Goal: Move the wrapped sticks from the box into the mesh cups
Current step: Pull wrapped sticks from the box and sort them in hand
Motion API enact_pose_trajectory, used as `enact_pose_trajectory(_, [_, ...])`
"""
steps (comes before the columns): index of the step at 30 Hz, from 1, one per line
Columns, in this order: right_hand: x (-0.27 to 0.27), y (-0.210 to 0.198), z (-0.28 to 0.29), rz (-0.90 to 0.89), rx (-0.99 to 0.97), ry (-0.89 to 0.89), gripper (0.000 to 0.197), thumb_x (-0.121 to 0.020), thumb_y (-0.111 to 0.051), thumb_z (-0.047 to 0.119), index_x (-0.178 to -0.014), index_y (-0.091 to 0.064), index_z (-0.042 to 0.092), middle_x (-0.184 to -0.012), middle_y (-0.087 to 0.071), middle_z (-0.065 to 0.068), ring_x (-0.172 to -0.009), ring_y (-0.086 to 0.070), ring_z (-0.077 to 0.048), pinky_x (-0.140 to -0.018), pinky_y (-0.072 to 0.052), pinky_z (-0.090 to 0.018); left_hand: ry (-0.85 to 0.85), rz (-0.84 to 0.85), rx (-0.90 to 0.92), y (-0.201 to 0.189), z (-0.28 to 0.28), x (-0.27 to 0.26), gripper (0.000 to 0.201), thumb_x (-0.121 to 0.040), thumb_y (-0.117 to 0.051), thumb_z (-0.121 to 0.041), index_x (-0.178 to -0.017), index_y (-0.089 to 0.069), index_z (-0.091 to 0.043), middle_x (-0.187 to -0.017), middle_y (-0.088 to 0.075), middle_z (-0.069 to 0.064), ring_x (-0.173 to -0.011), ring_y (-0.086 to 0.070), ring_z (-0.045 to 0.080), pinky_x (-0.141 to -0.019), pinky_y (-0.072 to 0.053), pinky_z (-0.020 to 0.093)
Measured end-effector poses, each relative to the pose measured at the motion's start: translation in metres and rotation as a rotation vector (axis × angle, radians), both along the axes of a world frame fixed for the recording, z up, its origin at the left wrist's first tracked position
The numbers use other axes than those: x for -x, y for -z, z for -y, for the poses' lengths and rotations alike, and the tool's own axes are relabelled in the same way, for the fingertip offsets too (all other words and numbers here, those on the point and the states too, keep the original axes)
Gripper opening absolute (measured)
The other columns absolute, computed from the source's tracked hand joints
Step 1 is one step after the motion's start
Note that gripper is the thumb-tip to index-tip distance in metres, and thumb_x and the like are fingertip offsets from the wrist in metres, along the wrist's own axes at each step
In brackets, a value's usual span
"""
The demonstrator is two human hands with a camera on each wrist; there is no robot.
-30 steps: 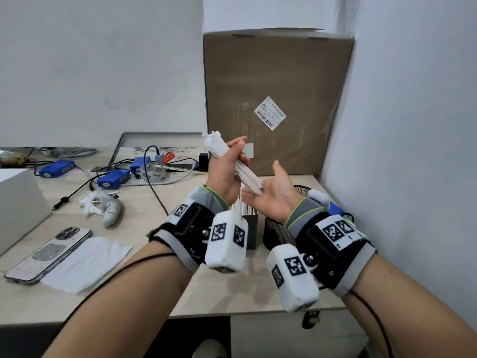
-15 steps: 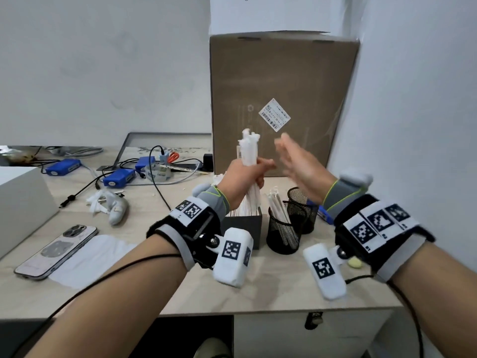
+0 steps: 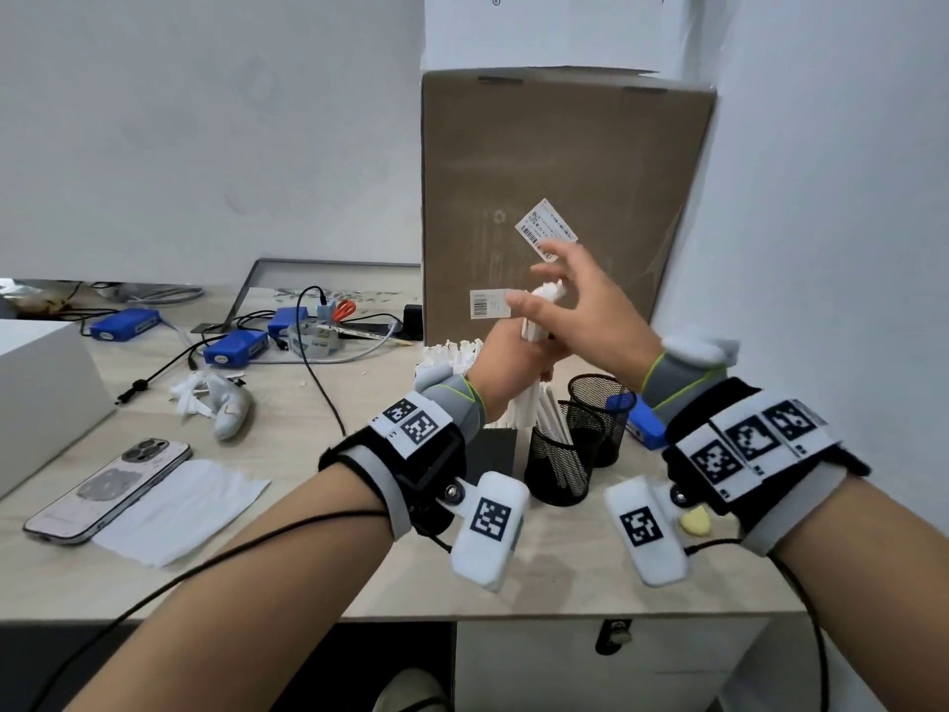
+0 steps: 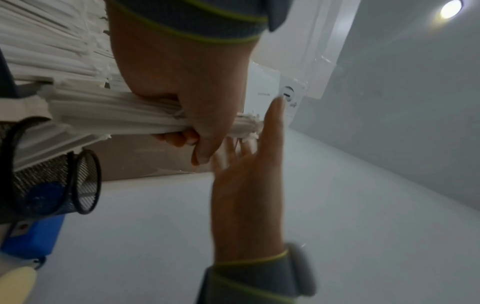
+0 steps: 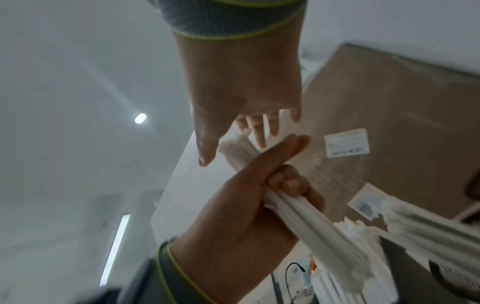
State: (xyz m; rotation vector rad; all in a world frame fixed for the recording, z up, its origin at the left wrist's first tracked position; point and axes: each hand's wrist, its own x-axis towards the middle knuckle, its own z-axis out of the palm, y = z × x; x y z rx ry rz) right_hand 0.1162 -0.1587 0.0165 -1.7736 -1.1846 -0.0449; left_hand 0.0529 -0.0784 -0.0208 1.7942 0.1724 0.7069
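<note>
My left hand (image 3: 506, 362) grips a bundle of white wrapped sticks (image 3: 534, 321) upright, its lower ends over the near mesh cup (image 3: 557, 467), which holds several sticks. The far mesh cup (image 3: 601, 403) stands just behind it. My right hand (image 3: 560, 300) is open, its straight fingers on the bundle's top ends. The dark box (image 3: 493, 447), full of sticks, stands left of the cups. In the left wrist view my left hand (image 4: 187, 123) is wrapped round the bundle (image 4: 103, 115). The right wrist view shows my right hand (image 5: 246, 92) over the bundle (image 5: 298, 216).
A tall cardboard box (image 3: 565, 172) stands against the wall right behind the cups. A phone (image 3: 108, 485) and a white tissue (image 3: 179, 506) lie at the front left. Blue devices (image 3: 236, 346) and cables (image 3: 318, 382) sit at the back left, a white box (image 3: 41, 382) at the far left.
The bundle went from lying tilted across my right palm to standing upright in my left hand over the cups. My right hand swung up and came onto the stick tops.
</note>
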Motion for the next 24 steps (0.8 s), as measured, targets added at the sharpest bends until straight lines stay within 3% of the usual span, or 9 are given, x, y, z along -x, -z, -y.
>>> enact_pose_trajectory(3, [-0.010, 0.008, 0.009, -0.242, 0.071, -0.078, 0.056, -0.073, -0.073, 0.052, -0.117, -0.060, 0.018, -0.114, -0.068, -0.011, -0.096, -0.066, -0.014, -0.091, -0.051, -0.033, 0.063, -0.011, -0.039, -0.007, 0.001, 0.001, 0.016, -0.080, -0.056, -0.002, -0.093, -0.063, -0.006, -0.069, -0.056, 0.002, -0.050, -0.044, 0.014, -0.046, -0.039, 0.025])
enact_pose_trajectory(5, [-0.010, 0.012, 0.012, -0.232, 0.090, -0.120, 0.043, -0.078, -0.070, 0.049, -0.101, -0.068, 0.013, -0.099, -0.069, -0.027, -0.075, -0.068, -0.032, -0.077, -0.056, -0.042, 0.118, -0.033, -0.077, -0.008, 0.009, -0.003, 0.017, -0.081, -0.051, 0.004, -0.084, -0.059, -0.011, -0.065, -0.054, -0.001, -0.050, -0.044, 0.013, -0.046, -0.039, 0.025])
enact_pose_trajectory(7, [-0.006, 0.016, 0.012, -0.196, 0.041, -0.083, 0.046, -0.075, -0.066, 0.054, -0.099, -0.071, 0.015, -0.093, -0.068, -0.030, -0.070, -0.065, -0.044, -0.064, -0.056, -0.047, 0.099, -0.045, -0.111, -0.007, 0.016, -0.007, 0.025, -0.085, -0.048, 0.008, -0.082, -0.054, -0.016, -0.064, -0.052, 0.002, -0.049, -0.046, 0.015, -0.047, -0.041, 0.026])
enact_pose_trajectory(9, [-0.004, 0.019, 0.013, -0.172, -0.011, -0.050, 0.052, -0.072, -0.060, 0.057, -0.096, -0.073, 0.014, -0.089, -0.067, -0.031, -0.065, -0.064, -0.043, -0.055, -0.053, -0.048, 0.088, -0.063, -0.140, -0.004, 0.021, -0.010, 0.022, -0.086, -0.046, 0.009, -0.099, -0.054, -0.007, -0.073, -0.053, 0.009, -0.050, -0.049, 0.014, -0.048, -0.042, 0.024])
enact_pose_trajectory(12, [-0.004, 0.026, 0.014, -0.177, -0.116, -0.025, 0.029, -0.087, -0.056, 0.037, -0.084, -0.075, 0.016, -0.094, -0.073, -0.018, -0.089, -0.068, -0.037, -0.074, -0.053, -0.047, 0.139, -0.050, -0.012, -0.002, 0.024, -0.008, 0.034, -0.080, -0.046, 0.014, -0.098, -0.052, -0.015, -0.079, -0.055, 0.005, -0.057, -0.055, 0.005, -0.051, -0.049, 0.022])
enact_pose_trajectory(14, [-0.006, 0.029, 0.013, -0.216, -0.182, 0.007, 0.030, -0.094, -0.051, 0.023, -0.073, -0.072, 0.015, -0.097, -0.075, -0.008, -0.096, -0.070, -0.019, -0.087, -0.051, -0.032, 0.155, -0.064, 0.020, 0.000, 0.024, -0.007, 0.036, -0.081, -0.051, 0.010, -0.104, -0.053, -0.017, -0.086, -0.060, 0.001, -0.073, -0.061, 0.007, -0.066, -0.055, 0.021])
enact_pose_trajectory(16, [-0.008, 0.033, 0.013, -0.309, -0.264, 0.029, 0.036, -0.096, -0.048, 0.018, -0.065, -0.065, 0.014, -0.096, -0.075, -0.008, -0.094, -0.070, -0.016, -0.089, -0.052, -0.027, 0.158, -0.110, 0.008, 0.005, 0.022, -0.008, 0.040, -0.081, -0.061, 0.001, -0.117, -0.053, -0.013, -0.101, -0.065, 0.003, -0.094, -0.064, 0.013, -0.086, -0.054, 0.026])
enact_pose_trajectory(20, [-0.025, 0.030, 0.020, -0.401, -0.411, 0.145, 0.038, -0.096, -0.046, 0.019, -0.059, -0.054, 0.015, -0.091, -0.075, -0.010, -0.083, -0.068, -0.018, -0.083, -0.051, -0.029, 0.057, -0.202, 0.006, 0.018, 0.007, -0.009, 0.051, -0.076, -0.075, -0.010, -0.123, -0.053, -0.008, -0.121, -0.060, 0.004, -0.113, -0.055, 0.014, -0.100, -0.044, 0.029])
enact_pose_trajectory(24, [-0.045, 0.034, 0.033, -0.430, -0.407, 0.278, 0.035, -0.091, -0.046, 0.019, -0.055, -0.048, 0.017, -0.091, -0.076, -0.007, -0.048, -0.044, -0.012, -0.051, -0.041, -0.020, -0.177, -0.207, 0.052, 0.031, -0.007, -0.007, 0.044, -0.082, -0.062, -0.003, -0.123, -0.050, -0.009, -0.116, -0.051, 0.004, -0.108, -0.049, 0.015, -0.090, -0.042, 0.027])
